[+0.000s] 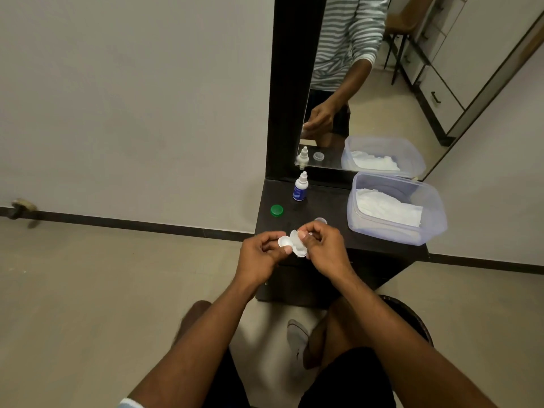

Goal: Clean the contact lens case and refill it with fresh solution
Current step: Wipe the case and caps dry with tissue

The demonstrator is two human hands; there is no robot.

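The contact lens case [285, 241] is held in the air over the front edge of the dark table [329, 201], between both hands. The left hand [259, 254] pinches its left well with curled fingers and thumb. The right hand [323, 248] pinches a white wipe [298, 245] against the case's right side, thumb pressed onto it; whether the wipe sits inside the well or only over its rim cannot be told.

Judged step: wiping the wells dry or clean — refilling not yet begun. To do it well, the left hand should hold the case firm by its outer edge, while the right works the wipe fully round the inside of each well, then moves on to the second well with a fresh patch.

A green cap [277, 210] lies apart on the table to the left; a clear cap [321, 221] lies just behind the right hand. The solution bottle [300, 187] stands upright further back — nozzle cap apparently on. A plastic tub [432, 213] holding white tissues [388, 210] sits to the right, before a mirror [368, 98].
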